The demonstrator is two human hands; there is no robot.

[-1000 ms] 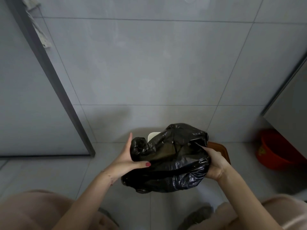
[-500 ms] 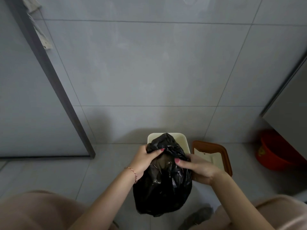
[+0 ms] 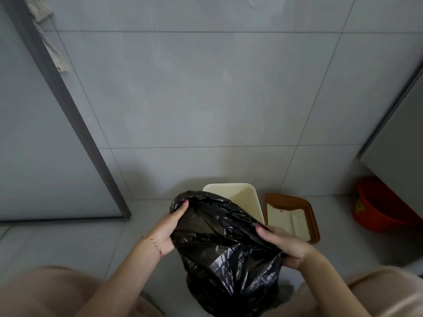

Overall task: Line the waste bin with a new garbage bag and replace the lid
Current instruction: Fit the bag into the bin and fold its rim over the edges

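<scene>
Left hand (image 3: 168, 227) and right hand (image 3: 281, 243) both grip the black garbage bag (image 3: 224, 243) above the unlined bin (image 3: 240, 195); lid (image 3: 290, 216) off, on floor.

No text, brand, number or sign can be read anywhere in this view. The red bucket (image 3: 380, 207) at the right carries a small yellow mark on its side, but it is too blurred to make out as letters or a logo. The brown lid (image 3: 291, 219) on the floor shows only plain surfaces, with no label
</scene>
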